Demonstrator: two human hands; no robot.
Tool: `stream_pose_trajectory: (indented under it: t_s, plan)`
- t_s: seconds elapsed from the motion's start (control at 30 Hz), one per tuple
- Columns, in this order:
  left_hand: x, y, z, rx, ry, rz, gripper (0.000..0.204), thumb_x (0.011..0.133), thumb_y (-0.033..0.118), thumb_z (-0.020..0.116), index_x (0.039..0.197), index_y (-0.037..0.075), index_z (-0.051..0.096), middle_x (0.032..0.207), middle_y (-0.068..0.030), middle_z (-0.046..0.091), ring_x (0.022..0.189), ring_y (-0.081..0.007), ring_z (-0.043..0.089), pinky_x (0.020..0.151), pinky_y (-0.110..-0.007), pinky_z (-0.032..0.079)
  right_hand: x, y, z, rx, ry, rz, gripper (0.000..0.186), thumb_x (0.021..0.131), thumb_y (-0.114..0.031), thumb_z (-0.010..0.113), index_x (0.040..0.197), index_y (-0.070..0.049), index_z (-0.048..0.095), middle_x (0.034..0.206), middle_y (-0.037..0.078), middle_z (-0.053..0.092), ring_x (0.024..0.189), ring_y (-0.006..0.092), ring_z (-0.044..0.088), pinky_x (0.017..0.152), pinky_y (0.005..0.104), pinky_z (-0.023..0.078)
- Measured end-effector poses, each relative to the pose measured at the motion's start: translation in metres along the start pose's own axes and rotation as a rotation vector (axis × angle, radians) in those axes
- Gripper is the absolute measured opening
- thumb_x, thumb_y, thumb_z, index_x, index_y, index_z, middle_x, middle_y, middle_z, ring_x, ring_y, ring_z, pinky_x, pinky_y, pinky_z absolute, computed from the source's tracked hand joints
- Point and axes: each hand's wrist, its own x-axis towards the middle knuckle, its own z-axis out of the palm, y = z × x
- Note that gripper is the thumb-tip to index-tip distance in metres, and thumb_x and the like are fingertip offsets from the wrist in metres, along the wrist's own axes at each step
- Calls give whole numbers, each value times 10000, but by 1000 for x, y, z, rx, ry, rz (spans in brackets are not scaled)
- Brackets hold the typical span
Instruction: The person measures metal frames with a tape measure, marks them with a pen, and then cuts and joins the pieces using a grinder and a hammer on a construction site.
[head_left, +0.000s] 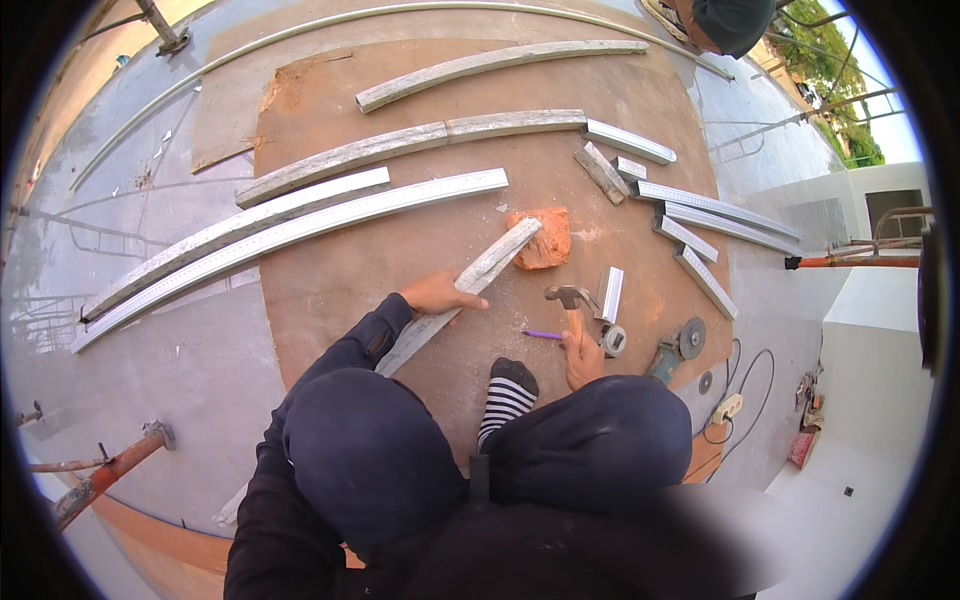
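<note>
My left hand [440,297] is wrapped round a long, mottled whitish-grey bar [490,257]. The bar slopes up and away to the right, its far end lying on an orange-red brick [552,245]; its near end disappears behind my left knee. In my right hand [582,362] is a claw hammer [572,300], gripped by its wooden handle with the head up, to the right of the bar and apart from it. Between my hands lies a purple pencil or pen [542,335]. Close to the right hand sit a tape measure [613,341] and a short white metal profile [612,295].
Long pale bars [400,150] and a white profile [300,232] cross the brown board [340,290]. Shorter metal profiles [710,212] lie at right, beyond an angle grinder [676,350]. A corded power socket [730,408] is near the wall. Another person [730,25] is at the far right.
</note>
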Motion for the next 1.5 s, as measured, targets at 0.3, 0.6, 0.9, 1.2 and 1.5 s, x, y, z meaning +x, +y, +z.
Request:
stream_pose_trajectory:
  t_s: [0.3,0.6,0.9,1.2,1.5]
  plan:
    - [-84,112,-30,144,232,25,638,846,342,775,1276,-34,491,764,-51,585,538,-116,583,480,-283,488,-9,-57,9,-128,364,-299,370,889,-385,688,943,-18,691,720,166,687,727,365,670,674,434,506]
    - [-113,271,-69,477,488,251,556,852,452,750,1106,5,536,694,-18,556,510,-121,594,487,-267,513,35,-125,42,-49,-349,-145,412,834,-379,746,924,20,701,721,168,691,760,320,700,694,404,527]
    - [-109,356,-89,419,591,280,554,936,482,661,1001,-62,578,774,-83,535,698,-183,569,576,-310,496,11,-300,61,1133,-843,-705,900,826,-529,764,1426,0,351,1247,266,556,1177,332,571,996,410,475]
    - [-177,375,-139,606,607,686,974,888,701,567,1427,-90,382,1273,-232,507,1133,-290,534,961,-416,460,64,-389,-23,1422,-367,-539,419,929,-332,606,1188,-15,515,848,101,620,721,189,635,659,321,523]
    - [-158,114,-242,1083,811,-8,428,971,284,549,1276,-15,579,1175,-172,648,1068,-250,628,912,-401,497,159,-407,-231,1298,61,-897,370,904,-300,677,1133,-39,548,850,81,578,665,232,628,622,373,522]
